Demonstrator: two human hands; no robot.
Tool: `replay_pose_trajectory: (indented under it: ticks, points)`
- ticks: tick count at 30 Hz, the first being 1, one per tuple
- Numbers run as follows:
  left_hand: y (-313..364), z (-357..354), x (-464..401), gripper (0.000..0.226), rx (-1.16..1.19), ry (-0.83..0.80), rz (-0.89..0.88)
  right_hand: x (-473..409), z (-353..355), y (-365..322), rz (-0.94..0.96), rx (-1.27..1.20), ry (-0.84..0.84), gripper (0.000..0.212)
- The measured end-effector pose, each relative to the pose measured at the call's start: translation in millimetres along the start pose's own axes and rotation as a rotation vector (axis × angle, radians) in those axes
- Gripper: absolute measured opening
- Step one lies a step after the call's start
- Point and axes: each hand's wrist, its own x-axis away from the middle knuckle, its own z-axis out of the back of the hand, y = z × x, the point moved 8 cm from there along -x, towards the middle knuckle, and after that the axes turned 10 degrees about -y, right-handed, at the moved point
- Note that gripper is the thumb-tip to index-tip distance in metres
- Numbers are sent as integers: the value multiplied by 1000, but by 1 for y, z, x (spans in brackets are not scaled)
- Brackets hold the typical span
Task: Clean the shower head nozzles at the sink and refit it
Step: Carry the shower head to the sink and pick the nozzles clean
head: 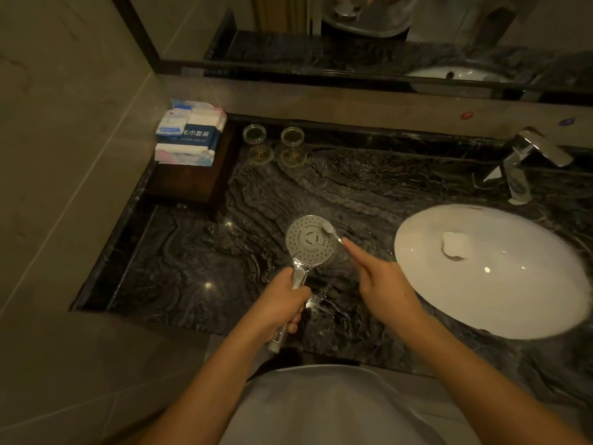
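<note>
A chrome shower head [310, 241] is held face up over the dark marble counter [192, 268], left of the sink. My left hand [282, 305] grips its handle. My right hand [380, 279] holds a small toothbrush [330, 231] with the index finger stretched along its shaft. The white bristles press on the upper right part of the round nozzle plate. The white oval sink [513, 303] lies to the right, with a raised drain plug [455, 248] in its middle.
A chrome faucet [526, 159] stands behind the sink. Two glass cups [272, 136] sit at the back of the counter. Packaged towel sets [189, 133] are stacked on a dark wooden box [186, 181] at the back left. A mirror runs along the rear wall.
</note>
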Motion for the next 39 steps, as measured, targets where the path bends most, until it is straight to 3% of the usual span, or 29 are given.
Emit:
replay_pose_trajectory:
  ticks: [4, 9, 13, 18, 23, 29, 32, 35, 39]
  points:
    - [-1, -2, 0, 13, 5, -23, 4, 16, -23, -13, 93, 29, -145, 63]
    - [-1, 0, -3, 12, 1, -32, 8, 2, -5, 5, 9, -33, -48, 60]
    - [-4, 6, -4, 13, -85, 16, -18, 12, -27, -7, 59, 87, -203, 62]
    - [-7, 17, -6, 17, -286, 88, -59, -16, 5, 16, -96, -32, -48, 54]
    - [-11, 16, -6, 23, -296, 79, -56, -6, -20, -9, 19, 6, -245, 51]
    - [-10, 16, -5, 27, -291, 78, -66, -26, 4, -1, 9, 37, -103, 51]
    - [-9, 17, -7, 24, -290, 84, -64, -15, -8, -16, 63, 183, -178, 54]
    - [-12, 16, -8, 16, -318, 74, -40, -23, 4, -10, 11, 404, -121, 52]
    - [-15, 11, -8, 15, -288, 56, -24, -27, 5, -14, 53, 425, -112, 56]
